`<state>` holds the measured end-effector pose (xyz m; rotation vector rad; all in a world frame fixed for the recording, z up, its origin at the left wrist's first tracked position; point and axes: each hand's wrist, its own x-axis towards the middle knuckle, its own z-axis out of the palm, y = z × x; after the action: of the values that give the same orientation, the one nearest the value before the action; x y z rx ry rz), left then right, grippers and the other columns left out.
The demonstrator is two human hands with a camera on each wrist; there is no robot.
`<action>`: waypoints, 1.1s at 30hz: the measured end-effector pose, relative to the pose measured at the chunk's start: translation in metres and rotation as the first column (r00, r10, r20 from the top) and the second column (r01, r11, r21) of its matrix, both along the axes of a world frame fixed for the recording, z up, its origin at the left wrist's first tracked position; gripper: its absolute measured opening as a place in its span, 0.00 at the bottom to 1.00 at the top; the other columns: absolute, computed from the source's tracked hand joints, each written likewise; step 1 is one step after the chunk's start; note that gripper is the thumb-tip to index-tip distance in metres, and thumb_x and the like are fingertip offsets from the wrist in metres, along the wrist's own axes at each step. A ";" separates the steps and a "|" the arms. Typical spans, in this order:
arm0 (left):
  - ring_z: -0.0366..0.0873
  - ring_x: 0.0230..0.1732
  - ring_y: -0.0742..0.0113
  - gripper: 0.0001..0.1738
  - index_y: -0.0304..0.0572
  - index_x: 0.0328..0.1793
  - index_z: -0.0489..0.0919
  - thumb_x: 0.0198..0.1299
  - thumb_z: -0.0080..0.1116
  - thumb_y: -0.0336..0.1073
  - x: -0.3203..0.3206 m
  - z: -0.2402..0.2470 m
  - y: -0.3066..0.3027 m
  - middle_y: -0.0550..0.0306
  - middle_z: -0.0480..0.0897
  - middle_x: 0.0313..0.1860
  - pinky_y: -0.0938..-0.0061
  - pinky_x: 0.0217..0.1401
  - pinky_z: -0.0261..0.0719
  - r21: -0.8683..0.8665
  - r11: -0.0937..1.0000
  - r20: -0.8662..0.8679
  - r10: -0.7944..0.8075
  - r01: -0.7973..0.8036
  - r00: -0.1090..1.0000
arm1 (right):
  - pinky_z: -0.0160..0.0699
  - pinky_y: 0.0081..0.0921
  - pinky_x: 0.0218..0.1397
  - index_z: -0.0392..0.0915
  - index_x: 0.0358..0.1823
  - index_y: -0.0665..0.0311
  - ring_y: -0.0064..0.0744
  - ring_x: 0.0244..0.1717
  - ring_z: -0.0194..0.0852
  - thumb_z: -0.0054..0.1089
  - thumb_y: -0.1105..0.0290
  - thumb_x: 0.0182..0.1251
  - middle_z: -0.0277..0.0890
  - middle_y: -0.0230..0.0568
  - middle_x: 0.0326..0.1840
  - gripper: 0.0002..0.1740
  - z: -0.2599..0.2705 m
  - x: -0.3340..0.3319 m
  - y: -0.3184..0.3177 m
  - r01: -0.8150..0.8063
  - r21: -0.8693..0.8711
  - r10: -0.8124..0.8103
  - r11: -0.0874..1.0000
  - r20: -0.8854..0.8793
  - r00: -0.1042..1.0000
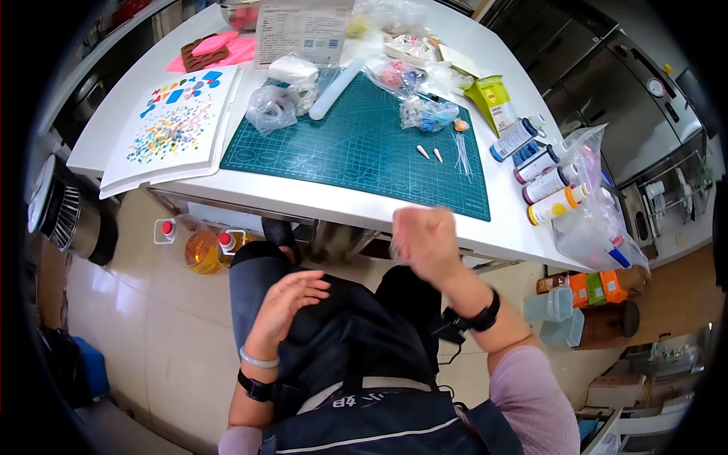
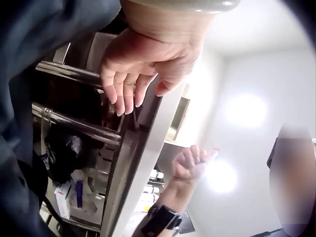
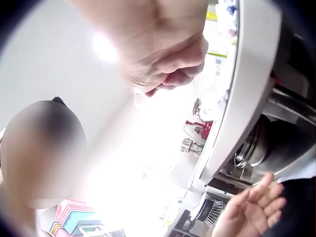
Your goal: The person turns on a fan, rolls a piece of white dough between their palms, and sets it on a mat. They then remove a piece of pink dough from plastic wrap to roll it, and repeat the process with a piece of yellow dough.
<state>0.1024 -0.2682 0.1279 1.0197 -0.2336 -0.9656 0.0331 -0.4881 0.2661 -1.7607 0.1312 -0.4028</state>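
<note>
Fingers (image 1: 312,287) of the left hand (image 1: 292,299) are seen straight and loosely apart, with nothing held. This hand is kept low over the dark apron (image 1: 341,334) on the lap, well below the near edge of the green cutting mat (image 1: 356,144), and its wrist is bent so that the palm is turned partly upward. The right hand (image 1: 425,241) is raised in the air just below the mat's near right corner, in front of the front edge of the bench (image 1: 318,199). It is blurred in the head view. In the right wrist view its fingers (image 3: 170,61) are curled together with the thumb laid against them; whether some small pale thing is pinched there cannot be told. The forearm is angled up from the lower right, with a black band (image 1: 481,315) on the wrist.

A bare white strip of bench is left between the mat's near edge and the bench edge. The near half of the mat is mostly open. Only two small pink cones (image 1: 430,154) and a few thin clear sticks (image 1: 462,155) lie there, toward its right side. The far half of the mat is crowded with a white rolling pin (image 1: 336,89) and clear bags (image 1: 271,106). Just right of the mat a row of colouring bottles (image 1: 542,178) lies on its side, and left of the mat a white board (image 1: 174,125) dotted with coloured pieces overhangs the bench edge.
</note>
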 end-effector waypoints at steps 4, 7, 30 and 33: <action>0.80 0.43 0.64 0.17 0.34 0.55 0.75 0.67 0.43 0.37 0.030 -0.035 0.003 0.51 0.82 0.43 0.76 0.48 0.76 0.050 0.991 0.008 0.124 -0.125 0.992 | 0.55 0.16 0.16 0.66 0.11 0.64 0.19 0.11 0.53 0.40 0.50 0.73 0.59 0.30 0.09 0.33 0.050 0.057 -0.027 -0.030 0.066 0.031 0.997 -0.011 0.999; 0.79 0.44 0.66 0.17 0.36 0.57 0.74 0.67 0.43 0.37 0.047 -0.062 0.003 0.51 0.81 0.45 0.77 0.49 0.74 0.014 0.991 -0.007 0.136 -0.135 0.991 | 0.68 0.26 0.28 0.72 0.36 0.68 0.30 0.25 0.69 0.52 0.54 0.66 0.72 0.39 0.25 0.20 0.034 0.127 -0.046 0.060 -0.247 -0.110 0.967 -0.193 0.975; 0.77 0.49 0.66 0.20 0.37 0.62 0.69 0.69 0.44 0.40 0.057 -0.074 0.006 0.53 0.79 0.47 0.72 0.51 0.73 -0.193 0.975 -0.142 0.084 -0.111 0.986 | 0.79 0.32 0.46 0.84 0.36 0.59 0.44 0.39 0.81 0.70 0.65 0.39 0.82 0.48 0.37 0.17 0.017 0.185 -0.190 -0.025 -0.906 -0.425 0.422 -0.222 0.877; 0.77 0.48 0.66 0.20 0.37 0.62 0.69 0.69 0.44 0.39 0.056 -0.075 0.006 0.53 0.79 0.47 0.72 0.51 0.73 -0.185 0.974 -0.139 0.103 -0.128 0.985 | 0.78 0.28 0.43 0.83 0.34 0.63 0.36 0.36 0.81 0.73 0.66 0.36 0.82 0.45 0.35 0.19 0.030 0.174 -0.200 0.171 -0.834 -0.465 0.525 -0.113 0.878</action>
<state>0.1582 -0.2620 0.0531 0.7811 -0.1554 -0.8811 0.2071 -0.6881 0.2960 -2.7464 0.6132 -0.4762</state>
